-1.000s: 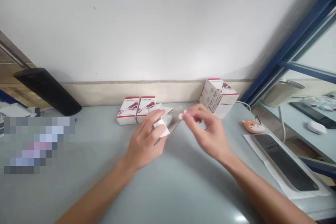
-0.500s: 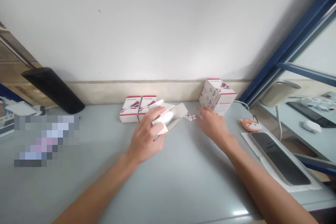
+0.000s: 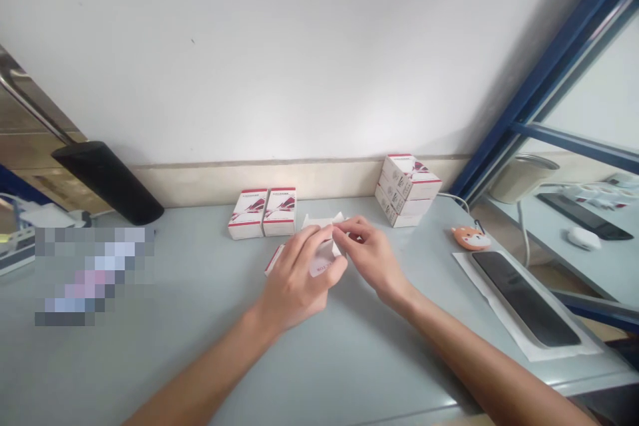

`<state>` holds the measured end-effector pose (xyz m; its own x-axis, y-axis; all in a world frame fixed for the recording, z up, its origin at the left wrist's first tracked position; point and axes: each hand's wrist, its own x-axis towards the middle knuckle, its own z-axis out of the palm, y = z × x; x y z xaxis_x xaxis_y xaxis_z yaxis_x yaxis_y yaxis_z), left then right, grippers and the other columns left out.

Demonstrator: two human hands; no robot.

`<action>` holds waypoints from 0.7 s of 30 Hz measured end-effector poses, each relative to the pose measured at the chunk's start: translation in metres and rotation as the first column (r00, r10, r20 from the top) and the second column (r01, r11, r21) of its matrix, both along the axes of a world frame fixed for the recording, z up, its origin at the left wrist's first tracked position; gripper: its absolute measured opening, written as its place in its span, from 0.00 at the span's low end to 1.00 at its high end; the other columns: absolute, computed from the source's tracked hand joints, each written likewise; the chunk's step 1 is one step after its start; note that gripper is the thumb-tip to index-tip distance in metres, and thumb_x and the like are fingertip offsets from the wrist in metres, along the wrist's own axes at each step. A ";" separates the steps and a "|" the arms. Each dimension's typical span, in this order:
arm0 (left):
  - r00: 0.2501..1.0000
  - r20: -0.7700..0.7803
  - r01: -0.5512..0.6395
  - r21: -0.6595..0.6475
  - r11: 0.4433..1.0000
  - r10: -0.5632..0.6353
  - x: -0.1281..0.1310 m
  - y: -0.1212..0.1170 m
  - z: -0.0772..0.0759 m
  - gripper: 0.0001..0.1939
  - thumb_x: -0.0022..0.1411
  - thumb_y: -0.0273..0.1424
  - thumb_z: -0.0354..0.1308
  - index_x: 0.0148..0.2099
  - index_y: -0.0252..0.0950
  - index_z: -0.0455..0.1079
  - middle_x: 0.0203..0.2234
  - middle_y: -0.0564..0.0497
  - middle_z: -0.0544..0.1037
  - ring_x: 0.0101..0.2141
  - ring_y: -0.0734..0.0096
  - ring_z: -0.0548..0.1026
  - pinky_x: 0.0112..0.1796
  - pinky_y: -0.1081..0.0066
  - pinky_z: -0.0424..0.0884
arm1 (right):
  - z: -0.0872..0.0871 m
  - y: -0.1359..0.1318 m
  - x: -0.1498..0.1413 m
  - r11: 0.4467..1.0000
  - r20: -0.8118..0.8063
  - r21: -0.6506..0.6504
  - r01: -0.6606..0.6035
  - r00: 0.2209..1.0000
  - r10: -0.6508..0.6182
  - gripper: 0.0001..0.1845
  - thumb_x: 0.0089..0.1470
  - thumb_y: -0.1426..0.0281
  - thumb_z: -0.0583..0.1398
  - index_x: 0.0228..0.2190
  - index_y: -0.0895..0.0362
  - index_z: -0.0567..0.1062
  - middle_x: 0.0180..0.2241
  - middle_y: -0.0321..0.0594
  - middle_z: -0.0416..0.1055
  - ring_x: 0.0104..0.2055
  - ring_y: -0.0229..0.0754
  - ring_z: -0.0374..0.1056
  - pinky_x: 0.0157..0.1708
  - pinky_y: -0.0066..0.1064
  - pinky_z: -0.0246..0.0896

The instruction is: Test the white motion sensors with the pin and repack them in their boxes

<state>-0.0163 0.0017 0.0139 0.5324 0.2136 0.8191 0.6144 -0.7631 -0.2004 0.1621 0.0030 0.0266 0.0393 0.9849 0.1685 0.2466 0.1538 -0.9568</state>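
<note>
My left hand [image 3: 299, 276] is wrapped round a small white cardboard box [image 3: 323, 261], which has red print and open flaps at its far end. Part of the box's red-edged side [image 3: 272, 259] shows left of the fingers. My right hand [image 3: 372, 256] is closed in a pinch at the open end, its fingertips close to those of the left. Whatever they pinch is hidden. Behind the left hand, two white boxes with red and purple print [image 3: 248, 214] stand side by side. A stack of similar boxes [image 3: 407, 190] stands beyond my right hand.
A black cylindrical object [image 3: 107, 180] leans at the back left, near a blurred-out patch [image 3: 92, 273]. At the right are an orange animal-faced pouch [image 3: 470, 237] and a phone [image 3: 524, 296] on white paper. A wall and a blue-framed glass panel bound the grey table [image 3: 210, 359].
The right hand has moved left from beside the stack to the box's open end. The left hand has turned the box and brought it slightly nearer. The small white pieces on the table no longer show.
</note>
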 end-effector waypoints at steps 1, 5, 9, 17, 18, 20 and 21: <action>1.000 -0.008 -0.006 -0.005 1.000 0.005 0.002 -0.002 0.000 0.24 0.58 0.14 0.60 0.52 0.41 0.68 0.56 0.38 0.76 0.58 0.50 0.76 0.46 0.58 0.80 | -0.003 0.001 -0.002 1.000 -0.063 -0.012 0.027 0.998 -0.028 0.14 0.60 0.56 0.64 0.37 0.50 0.86 0.39 0.38 0.74 0.37 0.42 0.65 0.41 0.36 0.64; 0.997 -0.057 -0.047 -0.041 0.998 0.045 0.007 -0.003 -0.001 0.30 0.59 0.13 0.58 0.60 0.43 0.69 0.58 0.38 0.75 0.59 0.49 0.75 0.50 0.54 0.79 | -0.014 0.008 -0.005 0.993 -0.204 -0.031 0.112 0.972 -0.116 0.13 0.53 0.56 0.68 0.32 0.52 0.84 0.37 0.38 0.72 0.35 0.41 0.65 0.38 0.35 0.63; 0.996 -0.036 -0.091 -0.148 0.985 0.087 0.010 0.001 0.000 0.34 0.65 0.15 0.55 0.69 0.43 0.62 0.60 0.38 0.74 0.64 0.49 0.71 0.54 0.52 0.79 | -0.013 0.018 0.003 0.975 -0.156 0.120 0.188 0.973 -0.169 0.13 0.54 0.57 0.68 0.30 0.53 0.82 0.36 0.37 0.72 0.34 0.40 0.65 0.39 0.35 0.64; 0.955 0.278 0.079 -0.575 0.814 0.104 -0.007 0.007 0.020 0.36 0.70 0.28 0.58 0.75 0.49 0.52 0.68 0.42 0.68 0.66 0.51 0.68 0.64 0.48 0.70 | 0.034 0.027 0.051 0.830 -0.350 0.428 0.359 0.912 -0.214 0.14 0.62 0.55 0.62 0.37 0.53 0.71 0.39 0.40 0.77 0.38 0.42 0.71 0.40 0.34 0.66; 0.930 0.348 0.151 -0.651 0.744 0.116 -0.008 0.012 0.025 0.37 0.70 0.30 0.59 0.75 0.49 0.49 0.69 0.42 0.67 0.67 0.51 0.67 0.64 0.48 0.69 | 0.039 0.027 0.057 0.802 -0.382 0.444 0.399 0.894 -0.233 0.14 0.62 0.56 0.62 0.37 0.53 0.70 0.38 0.40 0.77 0.37 0.42 0.71 0.40 0.34 0.66; 0.877 0.467 0.319 -0.737 0.596 0.109 -0.007 0.026 0.033 0.39 0.70 0.35 0.59 0.77 0.49 0.45 0.69 0.41 0.66 0.67 0.51 0.67 0.63 0.49 0.69 | 0.045 0.027 0.064 0.740 -0.406 0.459 0.492 0.857 -0.318 0.15 0.61 0.56 0.62 0.37 0.53 0.68 0.33 0.37 0.75 0.34 0.41 0.70 0.38 0.33 0.65; 0.857 0.507 0.388 -0.757 0.526 0.097 -0.005 0.035 0.036 0.40 0.70 0.36 0.59 0.77 0.49 0.43 0.68 0.41 0.68 0.67 0.51 0.68 0.62 0.50 0.70 | 0.046 0.027 0.066 0.707 -0.408 0.459 0.538 0.835 -0.371 0.15 0.61 0.56 0.62 0.37 0.53 0.68 0.32 0.36 0.73 0.34 0.41 0.70 0.38 0.33 0.65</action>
